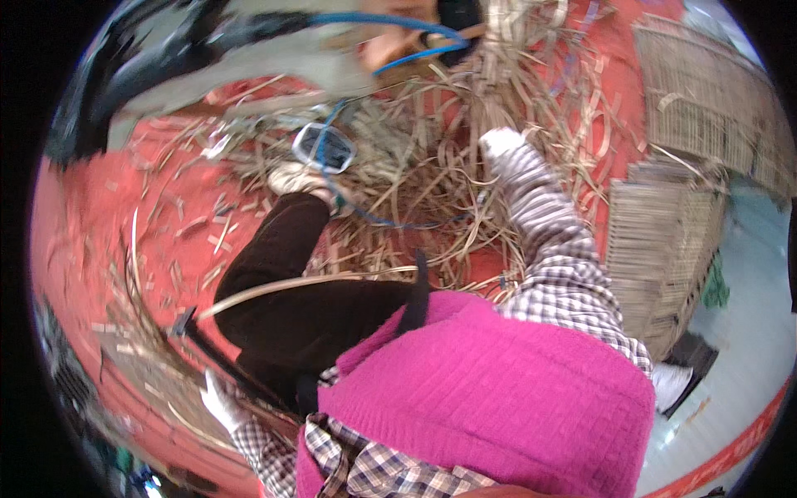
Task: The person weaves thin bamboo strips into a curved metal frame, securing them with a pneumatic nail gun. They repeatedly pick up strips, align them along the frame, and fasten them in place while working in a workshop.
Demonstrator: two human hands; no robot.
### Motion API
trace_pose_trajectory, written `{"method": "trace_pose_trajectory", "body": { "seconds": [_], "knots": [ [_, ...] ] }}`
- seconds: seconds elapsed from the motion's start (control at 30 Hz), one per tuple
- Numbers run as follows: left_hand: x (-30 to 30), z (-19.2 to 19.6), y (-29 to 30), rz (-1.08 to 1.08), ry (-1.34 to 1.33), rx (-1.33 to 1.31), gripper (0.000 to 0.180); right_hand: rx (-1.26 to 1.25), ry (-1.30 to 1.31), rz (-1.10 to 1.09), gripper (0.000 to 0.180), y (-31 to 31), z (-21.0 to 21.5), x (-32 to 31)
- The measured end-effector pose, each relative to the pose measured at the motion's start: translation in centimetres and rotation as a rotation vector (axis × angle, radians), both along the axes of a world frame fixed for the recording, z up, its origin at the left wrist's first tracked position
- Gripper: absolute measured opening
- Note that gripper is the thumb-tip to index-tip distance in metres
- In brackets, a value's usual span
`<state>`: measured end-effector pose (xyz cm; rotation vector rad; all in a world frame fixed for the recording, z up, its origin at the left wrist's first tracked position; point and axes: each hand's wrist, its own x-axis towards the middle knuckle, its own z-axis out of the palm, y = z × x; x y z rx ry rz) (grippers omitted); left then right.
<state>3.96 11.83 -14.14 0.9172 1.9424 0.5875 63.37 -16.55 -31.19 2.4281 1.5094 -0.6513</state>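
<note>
My right hand [501, 143], in a white glove and smeared by motion, reaches forward to the far edge of a loose heap of flat tan strips [415, 178]. Whether it grips any strip cannot be made out. At the lower left my left hand [220, 404], also white-gloved, is beside a bundle of long tan strips [149, 324] and a dark bar [217, 353]; its fingers do not show clearly. One pale strip [307, 284] crosses above my dark-trousered leg.
Stacked slatted panels [664, 241] stand on the right, with another slatted panel [706, 91] beyond. A blue hose [374, 217] curves over the heap near a dark, white-rimmed object [324, 148]. Black tubing [166, 70] spans the far left. Scraps litter the red floor covering [100, 216].
</note>
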Motion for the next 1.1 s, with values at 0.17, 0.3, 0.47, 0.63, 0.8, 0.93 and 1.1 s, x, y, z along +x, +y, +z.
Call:
{"method": "trace_pose_trajectory", "body": {
  "seconds": [0.17,0.3,0.47,0.63,0.8,0.93,1.1],
  "knots": [
    [-0.4,-0.4,0.2,-0.148,0.051,0.047,0.025,0.579,-0.343,-1.509,0.025,-11.6,25.9,13.5],
    [-0.7,-1.2,0.5,-0.116,0.040,0.040,0.024,1.148,-0.641,-1.602,0.030,-13.8,38.1,15.3],
    [-1.5,-1.2,0.6,-0.176,0.028,0.122,0.025,0.454,-0.548,-1.176,0.031,-13.0,30.0,17.4],
    [-2.4,-0.7,0.6,-0.189,0.099,0.067,0.024,-0.394,-0.411,-0.537,0.031,-10.4,16.9,14.5],
    [-2.4,-0.8,0.4,-0.223,0.083,0.091,0.021,-0.010,0.349,-0.474,0.057,-4.7,8.4,1.6],
    [-2.0,-0.7,0.3,-0.285,0.111,0.086,0.022,0.025,0.805,-0.105,0.068,-1.8,3.1,-13.0],
    [-1.9,-0.6,0.2,-0.291,0.141,0.083,0.024,-0.292,0.587,-0.025,0.057,-1.3,-3.3,-23.7]
  ]
}}
